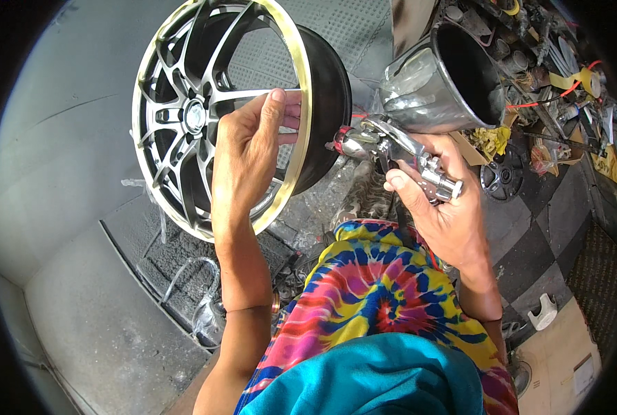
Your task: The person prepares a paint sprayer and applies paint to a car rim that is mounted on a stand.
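Observation:
A silver and black alloy wheel (195, 116) stands tilted at the upper left, its outer lip covered with yellow masking tape (302, 62). My left hand (245, 149) is at the wheel's right side, its thumb against a spoke and its fingers reaching through the opening to the inside of the rim. The fingertips are partly hidden by the taped lip. To the right of the wheel, my right hand (446, 200) is wrapped round a chrome spray gun (405, 149) with a red-ringed nozzle (348, 142). The nozzle points left toward the wheel's barrel.
A dark paint-smeared bucket (419, 83) stands behind the spray gun. Crowded clutter (557, 62) with a red hose fills the upper right. A wheel cover (502, 176) lies on the checkered floor. Cardboard (554, 366) is at lower right, and a clear plastic container (208, 318) at lower left.

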Demonstrator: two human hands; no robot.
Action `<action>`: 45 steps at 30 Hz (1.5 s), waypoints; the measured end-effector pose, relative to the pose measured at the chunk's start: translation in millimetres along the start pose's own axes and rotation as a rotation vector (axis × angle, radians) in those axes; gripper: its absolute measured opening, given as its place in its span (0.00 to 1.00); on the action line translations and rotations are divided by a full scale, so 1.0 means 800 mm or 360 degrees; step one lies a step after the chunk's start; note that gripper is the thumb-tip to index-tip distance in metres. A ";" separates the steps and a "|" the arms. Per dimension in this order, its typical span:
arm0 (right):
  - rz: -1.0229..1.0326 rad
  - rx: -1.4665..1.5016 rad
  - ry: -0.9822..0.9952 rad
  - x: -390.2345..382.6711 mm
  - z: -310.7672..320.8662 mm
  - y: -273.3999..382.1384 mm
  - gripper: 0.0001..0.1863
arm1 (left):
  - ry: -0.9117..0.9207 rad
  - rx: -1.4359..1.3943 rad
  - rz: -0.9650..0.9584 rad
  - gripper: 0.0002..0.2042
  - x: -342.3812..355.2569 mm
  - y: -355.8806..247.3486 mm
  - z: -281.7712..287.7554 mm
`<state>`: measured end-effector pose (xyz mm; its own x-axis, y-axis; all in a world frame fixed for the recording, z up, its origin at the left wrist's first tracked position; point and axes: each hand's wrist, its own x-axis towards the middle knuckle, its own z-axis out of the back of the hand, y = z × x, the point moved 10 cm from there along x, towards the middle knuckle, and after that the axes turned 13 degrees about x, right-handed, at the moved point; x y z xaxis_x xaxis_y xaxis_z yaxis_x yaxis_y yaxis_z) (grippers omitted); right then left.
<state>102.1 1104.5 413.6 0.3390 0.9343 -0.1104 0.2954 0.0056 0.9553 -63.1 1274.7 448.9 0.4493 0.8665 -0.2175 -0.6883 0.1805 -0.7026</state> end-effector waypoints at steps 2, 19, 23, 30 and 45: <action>-0.0023 -0.0009 0.0022 0.000 -0.002 -0.002 0.18 | 0.0007 -0.0018 0.0007 0.23 0.000 0.001 -0.001; 0.0029 0.0040 0.0028 0.012 -0.009 -0.005 0.17 | 0.0026 -0.0006 -0.0005 0.23 -0.001 0.000 -0.001; 0.0109 0.0123 -0.0101 0.016 -0.001 -0.004 0.18 | 0.0016 0.0018 -0.0009 0.23 -0.001 0.001 -0.001; 0.0153 0.0076 -0.0127 0.022 0.006 0.001 0.18 | 0.0020 0.0016 -0.0020 0.23 -0.002 -0.004 0.000; 0.0110 0.0010 -0.0070 0.022 0.009 0.000 0.17 | 0.0015 -0.0010 -0.0016 0.22 0.000 -0.001 0.000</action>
<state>114.2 1118.4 409.6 0.3975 0.9159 -0.0563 0.2757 -0.0607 0.9593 -62.6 1274.3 449.4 0.4616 0.8603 -0.2165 -0.6802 0.1866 -0.7089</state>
